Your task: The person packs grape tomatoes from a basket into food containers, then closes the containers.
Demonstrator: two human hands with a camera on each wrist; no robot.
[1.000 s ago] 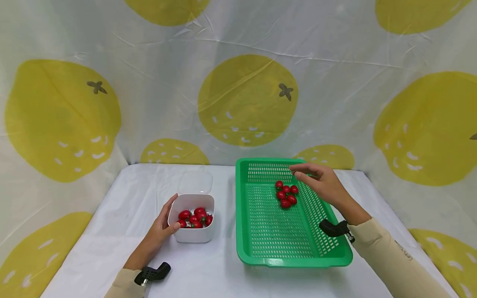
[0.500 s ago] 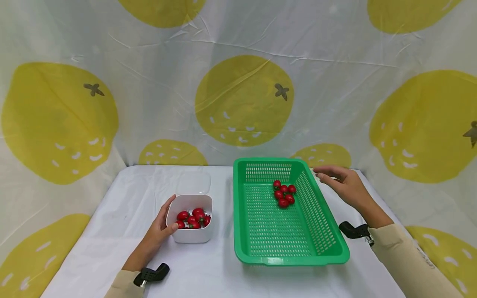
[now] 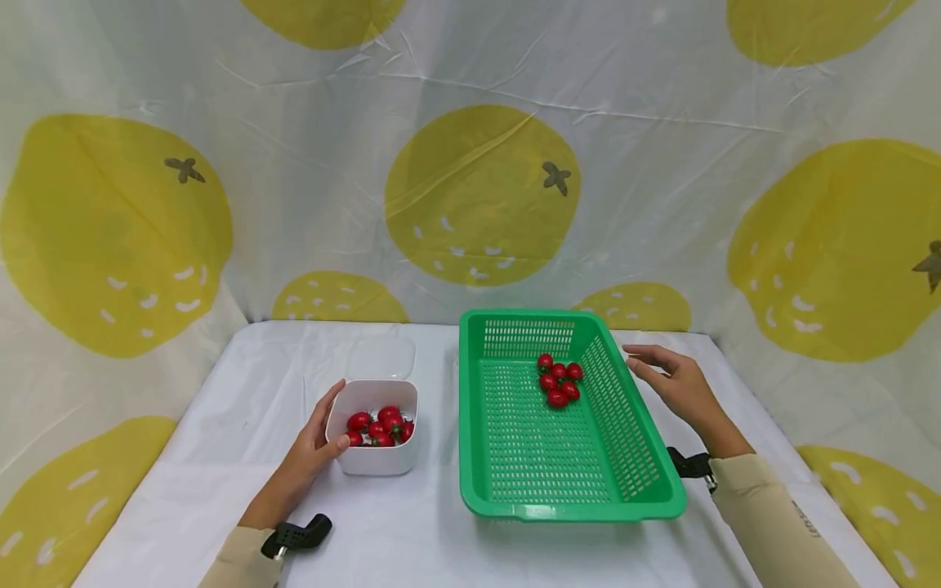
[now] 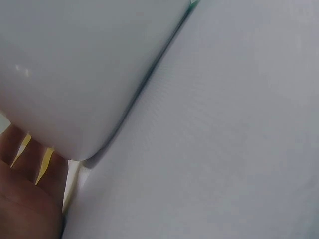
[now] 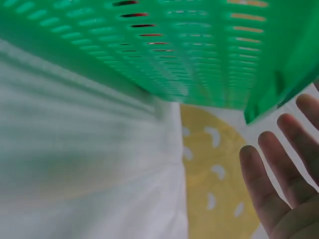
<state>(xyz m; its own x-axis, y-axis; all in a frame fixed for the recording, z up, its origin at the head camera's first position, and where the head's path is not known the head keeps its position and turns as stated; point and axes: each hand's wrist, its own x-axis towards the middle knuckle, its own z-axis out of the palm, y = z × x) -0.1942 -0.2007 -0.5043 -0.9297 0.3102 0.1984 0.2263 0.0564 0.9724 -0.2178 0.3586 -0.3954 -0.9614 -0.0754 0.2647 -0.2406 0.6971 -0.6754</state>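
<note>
Basket tomatoes: small red cluster (image 3: 548, 382) inside the green basket (image 3: 566, 513), on its floor, far half, toward the right wall.
Key relation: cluster lies left of the right hand (image 3: 680, 390), with the basket's right wall between; right hand is clearly the nearer one.
Basket axis: long side runs near to far, away from the person.
Right hand: just outside the right rim; fingers spread and fairly straight, holding nothing; contact with rim can't be told.
Left hand (image 3: 312, 447): grips the white box (image 3: 376, 463) at its left side, thumb at the near corner, fingers along the outer wall.
White box: upright, left of the basket with a gap between; more red tomatoes (image 3: 376, 430) inside.
Clear lid (image 3: 381, 358): just behind the box; whether joined to it, can't tell.
Surface: white cloth (image 3: 412, 539), lightly creased, under box and basket.
Wrists: black camera mount on each, beige sleeves (image 3: 772, 523).
Room: pale curtain (image 3: 478, 73) with big yellow fruit print behind and on both sides; basket's far end sits near the back curtain.
</note>
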